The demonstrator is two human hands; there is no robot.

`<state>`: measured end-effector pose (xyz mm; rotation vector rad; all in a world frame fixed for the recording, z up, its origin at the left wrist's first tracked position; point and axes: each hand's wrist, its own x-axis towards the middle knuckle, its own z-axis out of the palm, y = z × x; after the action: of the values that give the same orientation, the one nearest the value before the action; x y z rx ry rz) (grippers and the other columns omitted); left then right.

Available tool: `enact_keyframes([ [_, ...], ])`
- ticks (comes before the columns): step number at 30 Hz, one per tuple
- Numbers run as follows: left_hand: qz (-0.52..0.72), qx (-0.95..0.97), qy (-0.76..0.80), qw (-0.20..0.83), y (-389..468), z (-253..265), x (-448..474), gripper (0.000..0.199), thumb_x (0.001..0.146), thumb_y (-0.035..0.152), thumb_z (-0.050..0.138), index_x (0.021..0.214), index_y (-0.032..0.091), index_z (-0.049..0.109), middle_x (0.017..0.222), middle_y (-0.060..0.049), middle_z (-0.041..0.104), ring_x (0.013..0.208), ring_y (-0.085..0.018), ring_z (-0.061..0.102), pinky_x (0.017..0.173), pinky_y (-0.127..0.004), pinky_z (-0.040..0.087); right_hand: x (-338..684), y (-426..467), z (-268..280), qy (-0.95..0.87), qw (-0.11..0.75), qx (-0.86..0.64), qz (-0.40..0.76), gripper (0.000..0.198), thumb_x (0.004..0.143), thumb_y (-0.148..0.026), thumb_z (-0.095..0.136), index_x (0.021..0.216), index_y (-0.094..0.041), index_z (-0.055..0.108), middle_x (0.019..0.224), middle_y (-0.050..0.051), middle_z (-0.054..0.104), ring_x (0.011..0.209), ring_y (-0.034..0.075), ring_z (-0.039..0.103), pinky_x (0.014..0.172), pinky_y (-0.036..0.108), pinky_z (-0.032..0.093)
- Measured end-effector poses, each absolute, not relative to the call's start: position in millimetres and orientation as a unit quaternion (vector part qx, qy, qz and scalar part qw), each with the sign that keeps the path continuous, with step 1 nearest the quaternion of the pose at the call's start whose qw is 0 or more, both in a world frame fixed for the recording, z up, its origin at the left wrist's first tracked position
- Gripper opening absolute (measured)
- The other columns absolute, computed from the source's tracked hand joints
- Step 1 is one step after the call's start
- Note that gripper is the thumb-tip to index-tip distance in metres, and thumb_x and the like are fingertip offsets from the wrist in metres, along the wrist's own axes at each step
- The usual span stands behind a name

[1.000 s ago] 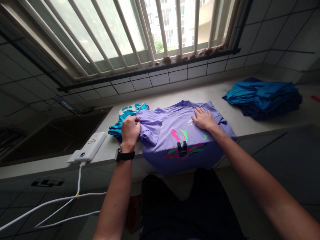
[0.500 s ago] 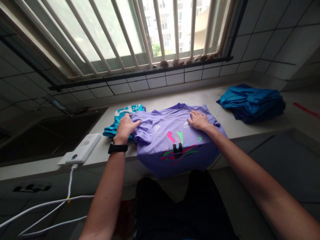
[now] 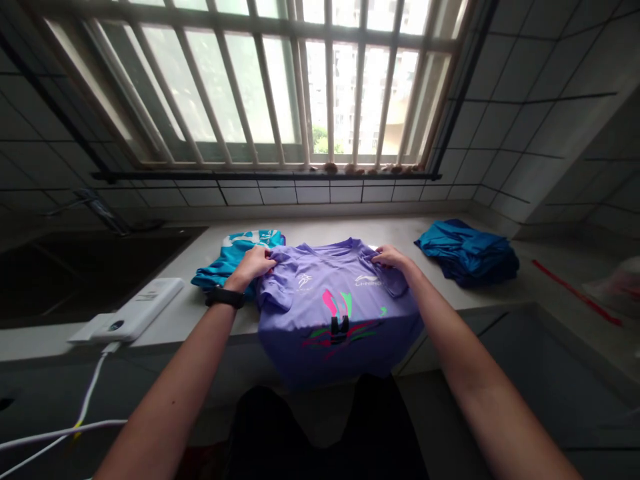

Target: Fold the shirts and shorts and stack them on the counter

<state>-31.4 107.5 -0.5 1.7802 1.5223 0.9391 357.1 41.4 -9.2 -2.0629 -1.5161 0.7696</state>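
Note:
A purple T-shirt (image 3: 320, 293) with a pink, green and black print lies front up on the counter, its lower part hanging over the front edge. My left hand (image 3: 254, 265), with a black band at the wrist, pinches the shirt at its left shoulder. At the other shoulder, my right hand (image 3: 391, 257) has its fingers closed on the fabric near the sleeve. A teal garment with white markings (image 3: 235, 257) lies folded just behind and left of my left hand. Farther right sits a pile of blue clothing (image 3: 467, 252), apart from the shirt.
A white power bank or adapter (image 3: 143, 310) with a white cable (image 3: 90, 393) rests at the counter's front left. Behind it are a dark sink (image 3: 100, 267) and a faucet (image 3: 103, 210). A red strip (image 3: 575, 292) lies at right. A barred window (image 3: 280, 100) is above the counter.
My right hand has gone from lying flat on the shirt to gripping its shoulder. My left hand has closed on the other shoulder. The camera view has shifted.

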Motion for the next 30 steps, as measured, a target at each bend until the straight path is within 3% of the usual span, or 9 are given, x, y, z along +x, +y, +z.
enact_keyframes([
  [3,0.306,0.642,0.593,0.377,104.6,5.8,-30.4,0.008,0.065,0.017,0.069,0.069,0.020,0.062,0.060,-0.005,0.066,0.058,-0.026,0.070,0.059,-0.035,0.059,357.5,36.5,-1.4,-0.520,0.282,-0.714,0.375,0.021,0.073,-0.016,0.081,0.078,-0.018,0.061,0.060,0.001,0.067,0.061,0.017,0.069,0.045,0.018,0.035],
  [5,0.345,0.611,0.564,0.435,103.6,9.8,-28.5,0.010,0.069,0.016,0.068,0.078,0.018,0.064,0.068,-0.006,0.070,0.062,-0.025,0.073,0.060,-0.034,0.061,357.7,32.0,3.9,-0.497,0.324,-0.693,0.409,0.020,0.076,-0.013,0.075,0.077,-0.019,0.057,0.062,0.000,0.066,0.064,0.016,0.071,0.044,0.017,0.032],
  [10,0.380,0.579,0.506,0.515,113.4,13.7,-21.3,0.018,0.070,0.010,0.064,0.086,0.017,0.068,0.078,-0.007,0.075,0.068,-0.022,0.075,0.066,-0.034,0.063,355.1,27.0,9.0,-0.500,0.358,-0.646,0.453,0.016,0.076,-0.008,0.060,0.071,-0.021,0.052,0.068,-0.002,0.064,0.076,0.020,0.075,0.067,0.026,0.057],
  [13,0.403,0.606,0.494,0.476,128.1,21.9,-15.6,0.012,0.069,0.011,0.063,0.078,0.019,0.062,0.072,-0.003,0.070,0.072,-0.022,0.073,0.077,-0.037,0.063,349.0,36.5,13.3,-0.515,0.361,-0.656,0.418,0.015,0.070,-0.007,0.060,0.072,-0.021,0.054,0.069,-0.003,0.063,0.079,0.022,0.072,0.079,0.033,0.060],
  [15,0.440,0.633,0.509,0.383,138.1,33.2,-12.2,0.014,0.068,0.011,0.063,0.076,0.021,0.056,0.072,0.000,0.067,0.080,-0.022,0.072,0.085,-0.039,0.061,342.9,45.9,20.6,-0.526,0.381,-0.673,0.354,0.016,0.069,-0.009,0.061,0.073,-0.022,0.055,0.073,-0.002,0.063,0.087,0.022,0.070,0.086,0.033,0.058],
  [19,0.515,0.671,0.492,0.208,146.0,54.7,-10.2,0.030,0.062,0.012,0.063,0.090,0.022,0.059,0.088,-0.001,0.068,0.094,-0.021,0.069,0.096,-0.036,0.055,332.2,55.3,36.7,-0.553,0.513,-0.644,0.131,0.010,0.079,-0.024,0.063,0.084,-0.025,0.055,0.109,0.005,0.070,0.111,0.023,0.065,0.101,0.033,0.052],
  [23,0.503,0.699,0.459,0.222,131.7,50.2,-19.7,0.058,0.056,0.021,0.076,0.112,0.021,0.063,0.086,0.001,0.069,0.086,-0.020,0.069,0.087,-0.033,0.056,335.5,41.6,29.7,-0.577,0.505,-0.627,0.133,0.017,0.079,-0.032,0.067,0.078,-0.026,0.052,0.107,0.007,0.072,0.103,0.024,0.066,0.097,0.034,0.053],
  [28,0.407,0.732,0.492,0.238,101.3,28.2,-33.9,0.024,0.058,0.031,0.079,0.079,0.021,0.072,0.082,-0.005,0.075,0.087,-0.027,0.072,0.089,-0.040,0.057,351.9,12.5,2.1,-0.588,0.461,-0.645,0.161,0.003,0.077,-0.027,0.060,0.077,-0.023,0.061,0.087,0.003,0.071,0.091,0.024,0.067,0.093,0.035,0.054],
  [30,0.398,0.742,0.473,0.259,88.9,24.4,-35.9,0.023,0.061,0.039,0.080,0.074,0.022,0.073,0.086,-0.006,0.077,0.091,-0.030,0.073,0.093,-0.043,0.056,356.4,1.9,-2.8,-0.593,0.452,-0.642,0.179,0.011,0.075,-0.025,0.059,0.082,-0.023,0.067,0.089,0.004,0.073,0.094,0.026,0.069,0.095,0.036,0.054],
])
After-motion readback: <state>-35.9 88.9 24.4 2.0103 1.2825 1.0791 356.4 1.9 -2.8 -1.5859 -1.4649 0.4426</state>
